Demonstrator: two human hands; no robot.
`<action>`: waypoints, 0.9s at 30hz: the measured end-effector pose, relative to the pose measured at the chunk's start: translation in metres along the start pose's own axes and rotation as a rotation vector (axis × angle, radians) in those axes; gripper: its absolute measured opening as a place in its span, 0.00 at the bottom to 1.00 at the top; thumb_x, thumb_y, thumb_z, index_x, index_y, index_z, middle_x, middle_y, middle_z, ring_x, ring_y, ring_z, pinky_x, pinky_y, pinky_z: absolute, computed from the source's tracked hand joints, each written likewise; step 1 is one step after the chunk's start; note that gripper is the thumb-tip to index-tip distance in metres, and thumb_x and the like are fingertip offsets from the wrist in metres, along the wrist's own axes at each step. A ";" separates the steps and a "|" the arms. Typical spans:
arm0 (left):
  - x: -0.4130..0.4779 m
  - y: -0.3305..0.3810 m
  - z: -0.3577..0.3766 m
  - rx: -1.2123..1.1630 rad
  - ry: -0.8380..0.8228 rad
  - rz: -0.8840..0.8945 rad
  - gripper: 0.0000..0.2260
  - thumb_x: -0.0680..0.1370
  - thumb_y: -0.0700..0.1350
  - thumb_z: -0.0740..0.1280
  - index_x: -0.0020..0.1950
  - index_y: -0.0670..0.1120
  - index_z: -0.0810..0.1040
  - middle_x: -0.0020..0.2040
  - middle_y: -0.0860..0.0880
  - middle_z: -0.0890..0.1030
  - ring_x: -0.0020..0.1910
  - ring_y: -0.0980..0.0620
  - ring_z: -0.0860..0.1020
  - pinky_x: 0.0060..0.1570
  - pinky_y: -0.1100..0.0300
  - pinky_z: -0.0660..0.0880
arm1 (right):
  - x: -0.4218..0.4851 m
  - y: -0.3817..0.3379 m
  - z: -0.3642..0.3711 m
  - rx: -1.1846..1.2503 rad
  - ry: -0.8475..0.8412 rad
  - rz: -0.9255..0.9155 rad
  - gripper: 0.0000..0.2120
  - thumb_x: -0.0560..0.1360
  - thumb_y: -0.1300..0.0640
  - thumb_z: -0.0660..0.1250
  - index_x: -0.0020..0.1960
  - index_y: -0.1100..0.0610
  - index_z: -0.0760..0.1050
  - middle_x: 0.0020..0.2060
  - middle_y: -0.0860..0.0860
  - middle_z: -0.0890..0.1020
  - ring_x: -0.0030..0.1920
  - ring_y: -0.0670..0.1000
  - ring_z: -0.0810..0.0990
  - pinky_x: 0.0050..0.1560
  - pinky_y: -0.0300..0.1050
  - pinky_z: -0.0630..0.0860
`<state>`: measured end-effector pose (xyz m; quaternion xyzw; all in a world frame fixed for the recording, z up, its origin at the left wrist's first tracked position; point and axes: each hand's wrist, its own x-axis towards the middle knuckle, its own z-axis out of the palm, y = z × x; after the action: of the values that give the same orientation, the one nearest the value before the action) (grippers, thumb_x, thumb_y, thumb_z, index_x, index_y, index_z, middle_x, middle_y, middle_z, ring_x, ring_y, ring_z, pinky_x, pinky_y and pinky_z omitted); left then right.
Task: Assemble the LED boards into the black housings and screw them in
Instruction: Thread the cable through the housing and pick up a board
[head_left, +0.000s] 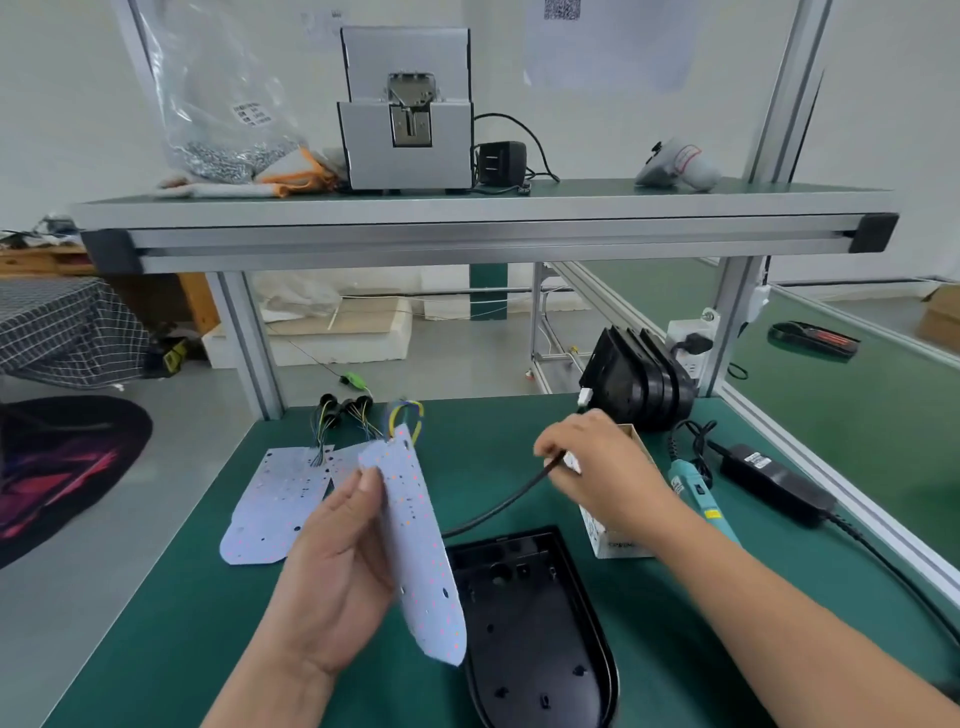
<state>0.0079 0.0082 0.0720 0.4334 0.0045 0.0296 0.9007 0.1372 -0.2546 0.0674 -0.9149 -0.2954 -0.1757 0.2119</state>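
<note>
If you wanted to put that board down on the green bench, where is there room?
Bare mat lies at the front left, below the flat LED boards, and at the back between the wires and stacked housings. Crowded on the right: box, screwdriver, power adapter.

A white wall (78, 104) stands behind a workbench (208, 597) with a green top and a silver metal frame (249, 343). A shelf (467, 213) with the same green surface spans the frame above it. The floor (467, 364) is smooth grey. At left are a dark rug (57, 467) with a red pattern, a checked cloth (62, 332) and a wooden cabinet (31, 262). White foam slabs (332, 343) rest on the floor beyond the bench, a cardboard box (940, 317) far right. The light is even and soft
</note>
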 end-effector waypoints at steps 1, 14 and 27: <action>-0.002 -0.001 0.001 0.004 -0.023 -0.044 0.09 0.74 0.49 0.71 0.47 0.47 0.87 0.41 0.48 0.82 0.34 0.52 0.80 0.32 0.61 0.79 | 0.000 0.008 0.000 0.021 0.008 0.053 0.07 0.79 0.58 0.72 0.51 0.46 0.81 0.50 0.42 0.80 0.54 0.48 0.75 0.56 0.47 0.75; -0.006 -0.024 0.008 -0.023 -0.358 -0.336 0.18 0.81 0.49 0.74 0.68 0.41 0.83 0.74 0.30 0.73 0.39 0.52 0.83 0.41 0.60 0.80 | -0.003 -0.053 -0.004 0.032 0.019 -0.323 0.13 0.79 0.61 0.64 0.57 0.56 0.85 0.41 0.54 0.79 0.39 0.58 0.79 0.38 0.50 0.78; -0.020 -0.016 0.020 -0.058 -0.338 -0.284 0.19 0.84 0.46 0.57 0.63 0.45 0.86 0.58 0.38 0.85 0.28 0.54 0.76 0.25 0.64 0.75 | 0.000 -0.070 -0.012 -0.200 -0.043 -0.440 0.10 0.82 0.50 0.61 0.59 0.43 0.78 0.43 0.47 0.75 0.43 0.53 0.73 0.32 0.50 0.76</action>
<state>-0.0111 -0.0186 0.0714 0.4013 -0.0866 -0.1705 0.8958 0.0921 -0.2089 0.0972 -0.8484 -0.4734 -0.2264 0.0703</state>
